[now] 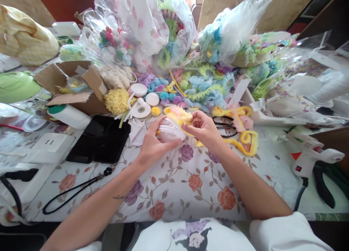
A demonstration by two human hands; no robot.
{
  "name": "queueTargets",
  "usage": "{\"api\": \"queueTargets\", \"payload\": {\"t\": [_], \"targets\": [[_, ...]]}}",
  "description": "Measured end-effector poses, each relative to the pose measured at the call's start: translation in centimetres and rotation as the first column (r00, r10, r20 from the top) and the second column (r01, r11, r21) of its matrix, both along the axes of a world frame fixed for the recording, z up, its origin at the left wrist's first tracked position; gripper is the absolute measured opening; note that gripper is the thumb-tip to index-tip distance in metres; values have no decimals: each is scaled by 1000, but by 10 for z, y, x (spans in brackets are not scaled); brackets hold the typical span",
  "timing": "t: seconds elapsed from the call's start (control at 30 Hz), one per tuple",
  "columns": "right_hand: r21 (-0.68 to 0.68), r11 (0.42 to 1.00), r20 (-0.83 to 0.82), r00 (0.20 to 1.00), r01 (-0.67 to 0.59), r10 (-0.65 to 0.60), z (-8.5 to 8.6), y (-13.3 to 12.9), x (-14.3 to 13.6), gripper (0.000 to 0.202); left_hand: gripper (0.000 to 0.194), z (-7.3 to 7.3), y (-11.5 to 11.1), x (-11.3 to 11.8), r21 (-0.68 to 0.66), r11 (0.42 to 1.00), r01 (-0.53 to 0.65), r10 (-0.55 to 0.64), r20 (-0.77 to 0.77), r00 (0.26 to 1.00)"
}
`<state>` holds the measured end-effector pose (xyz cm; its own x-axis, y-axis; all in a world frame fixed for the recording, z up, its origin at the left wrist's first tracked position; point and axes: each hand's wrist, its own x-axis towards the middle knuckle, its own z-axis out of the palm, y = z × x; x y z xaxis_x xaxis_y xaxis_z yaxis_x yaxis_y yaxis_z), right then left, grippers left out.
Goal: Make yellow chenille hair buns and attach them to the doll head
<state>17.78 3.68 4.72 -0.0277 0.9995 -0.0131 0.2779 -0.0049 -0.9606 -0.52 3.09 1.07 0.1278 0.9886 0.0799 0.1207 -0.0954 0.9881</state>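
My left hand (152,138) is wrapped around a small pale, rounded pouch-like item (171,132) with a zipper-like band across it. Pink and yellow fluffy trim (182,115) runs along its top edge. At its right side, the fingers of my right hand (202,129) pinch the yellow part of this trim; the fingertips partly cover the spot. A long yellow fuzzy strip (247,149) lies curled on the cloth to the right, beside a pink fluffy piece (243,123). Black-handled scissors (225,127) rest just beyond my right hand.
A black phone (99,140) with a wrist strap lies left. A white glue gun (307,152) stands right. White spools (140,108), a yellow pompom (155,111), a cardboard box (73,98) and heaps of coloured fuzzy strips (207,83) crowd the back of the flowered tablecloth (191,196).
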Motion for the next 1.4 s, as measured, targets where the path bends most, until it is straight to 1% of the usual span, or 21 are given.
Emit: {"api": "queueTargets", "payload": {"t": [0.17,0.27,0.33,0.4,0.47,0.57,0.67,0.73,0.8,0.97,1.03,1.13,1.23,1.4], "targets": [[-50,999,-74,997,-5,1,-4,0,-1,33,82,3,-1,3,-48,999,5,-2,53,999],[-29,1000,-87,996,-12,10,0,-1,0,33,81,5,1,4,-138,989,54,-27,195,980],[27,999,-77,997,-19,21,4,-4,0,28,79,6,3,4,-210,967,144,-70,325,943],[114,993,-51,998,-19,25,10,-7,-1,21,76,6,5,2,-246,939,241,-120,423,898],[215,976,2,1000,-28,29,14,-10,-1,16,71,7,6,0,-271,912,309,-157,466,871],[337,938,86,995,-80,54,17,-14,-1,16,73,10,5,-2,-320,876,360,-171,490,854],[387,912,122,988,-135,94,18,-16,0,20,71,13,2,-2,-314,851,420,-183,573,799],[383,908,122,984,-169,132,18,-18,-1,21,66,13,1,-2,-289,840,460,-196,629,753],[360,910,122,978,-204,171,17,-20,-2,23,64,12,0,-1,-279,828,487,-214,645,733],[357,894,149,961,-273,234,14,-24,-7,28,59,12,1,-2,-251,821,512,-272,618,738],[367,882,181,953,-296,244,14,-24,-7,31,53,14,1,-2,-239,819,522,-296,603,741],[352,876,235,937,-330,258,14,-23,-5,37,44,17,2,-4,-257,815,520,-299,582,756],[324,884,244,933,-337,266,15,-21,-4,36,42,17,3,-4,-255,832,493,-282,571,771],[282,911,167,951,-300,262,14,-19,-4,31,45,14,5,-3,-234,859,456,-261,567,782]]}}
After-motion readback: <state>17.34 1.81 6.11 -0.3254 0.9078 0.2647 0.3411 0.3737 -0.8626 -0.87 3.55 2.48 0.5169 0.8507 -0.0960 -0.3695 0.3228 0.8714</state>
